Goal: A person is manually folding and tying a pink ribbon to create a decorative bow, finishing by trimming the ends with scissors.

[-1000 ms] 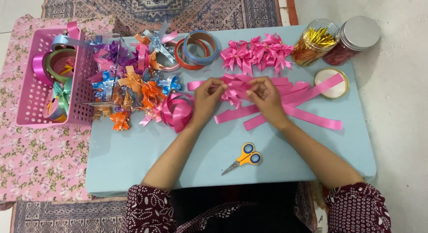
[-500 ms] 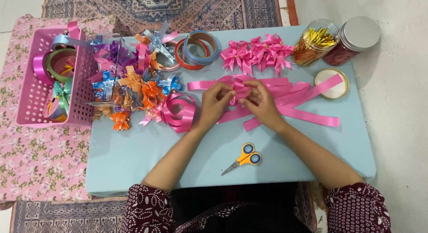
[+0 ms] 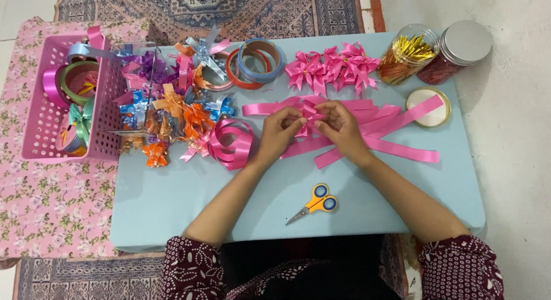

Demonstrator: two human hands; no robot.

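Observation:
Over the middle of the light blue table [image 3: 172, 208], my left hand [image 3: 280, 130] and my right hand [image 3: 343, 126] meet on a small folded piece of pink ribbon [image 3: 310, 113], each pinching one side of it. Cut pink ribbon strips [image 3: 396, 148] fan out beneath and to the right of my hands. A loose coil of pink ribbon [image 3: 229, 142] lies just left of my left hand. Yellow-handled scissors [image 3: 314, 203] rest on the table in front of my forearms.
Finished pink bows [image 3: 333, 70] line the far edge, beside ribbon rolls [image 3: 255, 62]. A pile of mixed-colour bows [image 3: 166, 105] lies left. A pink basket [image 3: 40, 122] with ribbon rolls sits far left. Two jars [image 3: 436, 47] and a round lid [image 3: 427, 107] stand right.
Both hands have shifted slightly and drawn closer together on the pink ribbon piece, which now looks more folded and bunched. The pink coil beside my left hand has loosened a little.

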